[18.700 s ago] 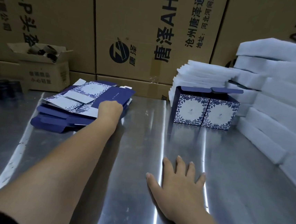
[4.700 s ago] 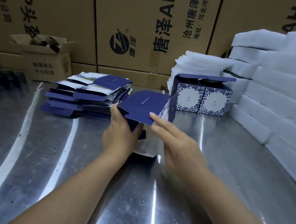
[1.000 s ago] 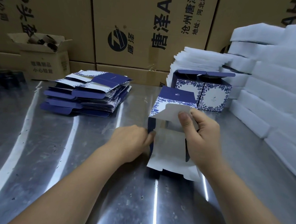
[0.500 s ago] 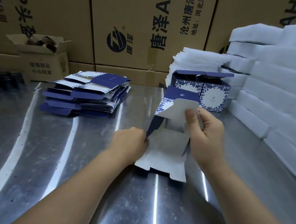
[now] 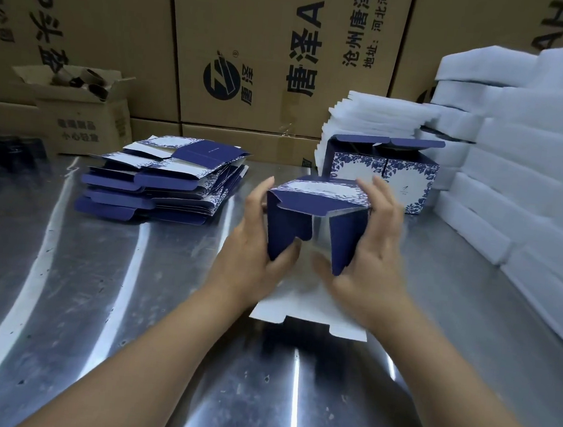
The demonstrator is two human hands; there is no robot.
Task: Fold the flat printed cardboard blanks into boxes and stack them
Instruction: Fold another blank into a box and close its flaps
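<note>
A half-formed navy and white floral box (image 5: 315,203) stands in mid-table with its open end toward me. Two navy side flaps point inward and a long white flap (image 5: 311,314) lies flat on the steel table (image 5: 127,301). My left hand (image 5: 253,245) holds the box's left wall, thumb on the left flap. My right hand (image 5: 369,252) holds the right wall, thumb on the right flap. A pile of flat blanks (image 5: 163,178) lies at the back left. Two finished boxes (image 5: 385,170) stand side by side behind the one in my hands.
Stacks of white foam sheets (image 5: 532,161) line the right side and back right. Large brown cartons (image 5: 255,45) wall off the back. A small open carton (image 5: 80,111) sits at the back left, dark trays (image 5: 3,155) beside it.
The box has been turned so its open end faces me. Both hands moved to its side walls, and the two navy side flaps now fold inward.
</note>
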